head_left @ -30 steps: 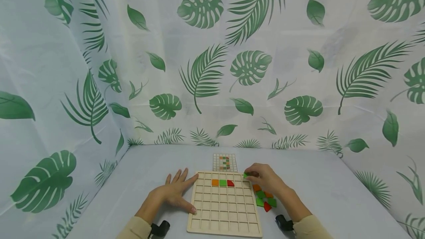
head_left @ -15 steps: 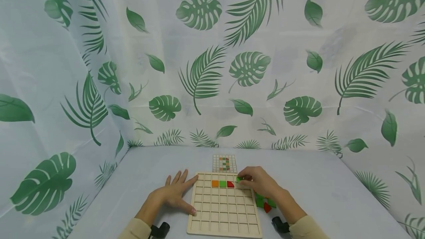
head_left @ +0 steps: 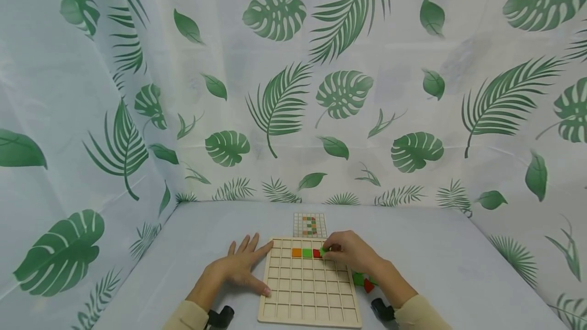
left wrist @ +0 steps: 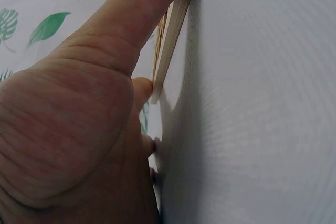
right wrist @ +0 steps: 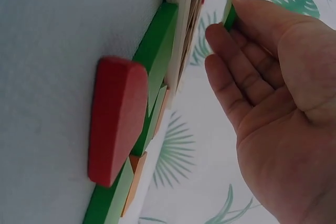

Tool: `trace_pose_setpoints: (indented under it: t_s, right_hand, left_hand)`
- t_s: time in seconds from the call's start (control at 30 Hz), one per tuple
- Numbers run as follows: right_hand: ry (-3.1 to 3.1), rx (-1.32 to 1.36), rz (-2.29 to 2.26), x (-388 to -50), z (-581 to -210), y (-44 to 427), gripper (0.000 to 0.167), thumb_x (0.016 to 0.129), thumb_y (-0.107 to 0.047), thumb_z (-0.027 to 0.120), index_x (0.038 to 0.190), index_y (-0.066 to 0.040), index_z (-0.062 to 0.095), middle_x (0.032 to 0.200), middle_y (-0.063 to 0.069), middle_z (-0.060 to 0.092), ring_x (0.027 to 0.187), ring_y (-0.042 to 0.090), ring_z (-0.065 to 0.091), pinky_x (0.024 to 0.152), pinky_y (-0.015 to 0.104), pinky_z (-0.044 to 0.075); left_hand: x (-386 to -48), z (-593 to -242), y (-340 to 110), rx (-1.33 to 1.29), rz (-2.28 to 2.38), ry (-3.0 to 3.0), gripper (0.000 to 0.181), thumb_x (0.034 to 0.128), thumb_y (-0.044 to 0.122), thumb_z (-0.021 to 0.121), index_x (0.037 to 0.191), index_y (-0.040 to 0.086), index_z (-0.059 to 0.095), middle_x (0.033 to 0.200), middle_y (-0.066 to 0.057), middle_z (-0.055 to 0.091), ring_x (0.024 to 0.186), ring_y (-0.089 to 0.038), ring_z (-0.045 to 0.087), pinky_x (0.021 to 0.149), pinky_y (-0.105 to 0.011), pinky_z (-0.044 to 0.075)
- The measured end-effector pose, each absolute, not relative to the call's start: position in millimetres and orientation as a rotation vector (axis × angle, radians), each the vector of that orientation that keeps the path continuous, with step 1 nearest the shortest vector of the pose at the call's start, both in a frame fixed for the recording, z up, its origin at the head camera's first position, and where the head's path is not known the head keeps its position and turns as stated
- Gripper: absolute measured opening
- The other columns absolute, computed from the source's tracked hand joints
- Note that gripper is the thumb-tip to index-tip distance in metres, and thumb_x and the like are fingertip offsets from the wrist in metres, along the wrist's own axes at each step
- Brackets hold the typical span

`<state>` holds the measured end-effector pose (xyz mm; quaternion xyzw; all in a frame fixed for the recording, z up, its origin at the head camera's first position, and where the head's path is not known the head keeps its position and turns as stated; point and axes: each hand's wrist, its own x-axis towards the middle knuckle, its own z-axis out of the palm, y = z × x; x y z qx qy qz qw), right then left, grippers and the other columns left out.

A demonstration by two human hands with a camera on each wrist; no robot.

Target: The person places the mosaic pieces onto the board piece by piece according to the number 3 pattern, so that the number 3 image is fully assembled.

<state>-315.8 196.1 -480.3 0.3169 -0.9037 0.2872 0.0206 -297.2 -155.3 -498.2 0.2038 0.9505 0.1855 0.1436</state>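
Observation:
A wooden grid board lies on the table. In its second row from the far edge sit an orange tile, a green tile and a red tile. My left hand is spread flat, its thumb and index fingertip touching the board's left edge. Between thumb and fingers, my right hand pinches a small green tile over the board, close to the red tile. In the left wrist view, the thumb rests at the board's side.
Right of the board lies a pile of loose tiles, among them a red rounded piece and a green square, partly hidden by the right forearm. A small pattern card lies beyond the board. Leaf-printed cloth hangs behind.
My right hand has carried the green tile leftward from the board's far right corner to beside the red tile. The left hand stays in place.

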Motion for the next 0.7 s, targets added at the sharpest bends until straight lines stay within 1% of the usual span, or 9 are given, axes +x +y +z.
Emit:
trace_pose_setpoints:
  t_s: [0.17,0.43,0.53,0.7]
  right_hand:
    - [-2.819,1.030,0.867,-316.5,-481.8,192.6,0.012,0.092,-0.024,0.082,0.102,-0.017,0.080,0.097,-0.009,0.075,0.080,0.000,0.059,0.072,0.022,0.054]
    - [-2.849,1.059,0.866,-316.7,-482.4,187.4,0.014,0.090,-0.028,0.083,0.100,-0.018,0.081,0.097,-0.010,0.075,0.080,0.001,0.059,0.070,0.023,0.052]
    - [-2.853,1.088,0.850,-317.0,-483.0,186.6,0.012,0.090,-0.028,0.083,0.099,-0.020,0.081,0.098,-0.010,0.075,0.083,0.002,0.060,0.072,0.023,0.053]
    - [-2.826,1.142,0.824,-316.9,-482.3,186.4,0.011,0.090,-0.027,0.083,0.097,-0.019,0.081,0.097,-0.010,0.076,0.086,0.004,0.065,0.074,0.023,0.055]
  left_hand:
    - [-297.2,-498.0,-155.1,0.590,0.542,2.744,0.127,0.0632,0.076,0.085,0.166,0.032,0.025,0.175,-0.020,0.006,0.162,-0.046,0.000,0.124,-0.075,-0.001]
    - [-297.0,-497.4,-154.9,0.598,0.537,2.750,0.127,0.0630,0.076,0.085,0.166,0.031,0.026,0.175,-0.021,0.006,0.161,-0.046,0.001,0.123,-0.075,0.000]
    - [-297.2,-497.6,-154.5,0.600,0.533,2.751,0.127,0.0631,0.077,0.085,0.166,0.031,0.026,0.175,-0.021,0.006,0.161,-0.046,0.001,0.123,-0.075,0.000]
    - [-298.1,-498.7,-155.0,0.599,0.524,2.754,0.127,0.0633,0.077,0.085,0.166,0.032,0.025,0.175,-0.021,0.006,0.162,-0.046,0.000,0.124,-0.075,0.000]
